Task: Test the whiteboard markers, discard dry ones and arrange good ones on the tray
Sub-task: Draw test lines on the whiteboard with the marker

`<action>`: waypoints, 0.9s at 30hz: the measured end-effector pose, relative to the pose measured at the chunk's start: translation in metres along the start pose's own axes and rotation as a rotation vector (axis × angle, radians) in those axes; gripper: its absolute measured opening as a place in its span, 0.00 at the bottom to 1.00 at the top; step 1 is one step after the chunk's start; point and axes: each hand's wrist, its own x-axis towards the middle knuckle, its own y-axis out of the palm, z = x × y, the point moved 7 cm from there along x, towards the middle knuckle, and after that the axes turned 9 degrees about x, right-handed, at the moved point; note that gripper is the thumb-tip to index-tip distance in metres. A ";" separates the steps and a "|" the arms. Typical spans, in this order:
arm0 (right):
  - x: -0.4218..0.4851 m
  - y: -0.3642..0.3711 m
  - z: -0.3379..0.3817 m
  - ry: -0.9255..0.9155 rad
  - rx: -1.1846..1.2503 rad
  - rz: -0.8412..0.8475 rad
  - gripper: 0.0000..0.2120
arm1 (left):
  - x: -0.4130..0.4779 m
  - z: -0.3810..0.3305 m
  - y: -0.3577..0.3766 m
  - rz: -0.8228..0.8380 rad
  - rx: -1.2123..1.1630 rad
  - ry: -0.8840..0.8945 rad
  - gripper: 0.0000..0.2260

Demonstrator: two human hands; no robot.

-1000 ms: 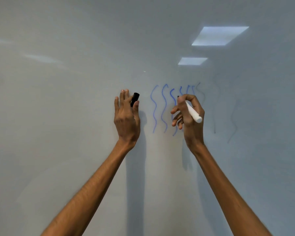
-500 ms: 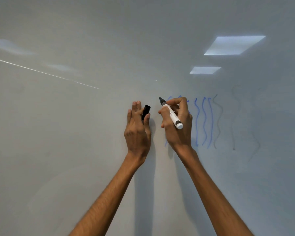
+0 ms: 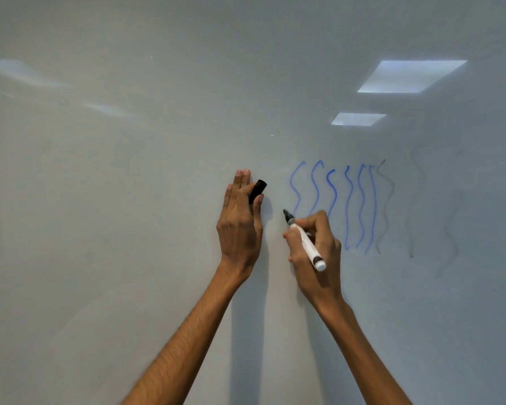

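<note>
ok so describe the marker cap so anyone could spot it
On the whiteboard, look just left of the blue wavy lines to the left hand, fingers straight up. The cap is the short black tube pinched between its thumb and fingers, sticking out up and right. Unlike the long white marker in the right hand, it is all black and stubby.
</note>
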 end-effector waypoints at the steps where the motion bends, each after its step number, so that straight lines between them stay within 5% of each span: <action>1: -0.009 -0.002 -0.005 0.026 0.006 -0.005 0.06 | -0.001 0.001 0.001 0.004 -0.001 -0.004 0.16; 8: -0.028 -0.007 -0.016 0.109 -0.025 -0.015 0.10 | -0.003 0.004 0.002 0.039 -0.022 -0.045 0.14; 16: 0.067 0.004 0.043 -0.124 0.010 -0.077 0.06 | -0.015 0.009 -0.005 0.064 -0.009 -0.075 0.14; 20: 0.059 0.022 0.041 -0.202 -0.080 0.021 0.06 | -0.022 0.017 -0.009 0.078 0.004 -0.071 0.15; 27: -0.003 0.005 0.004 -0.053 -0.046 -0.008 0.08 | -0.025 0.019 -0.013 0.091 -0.017 -0.090 0.14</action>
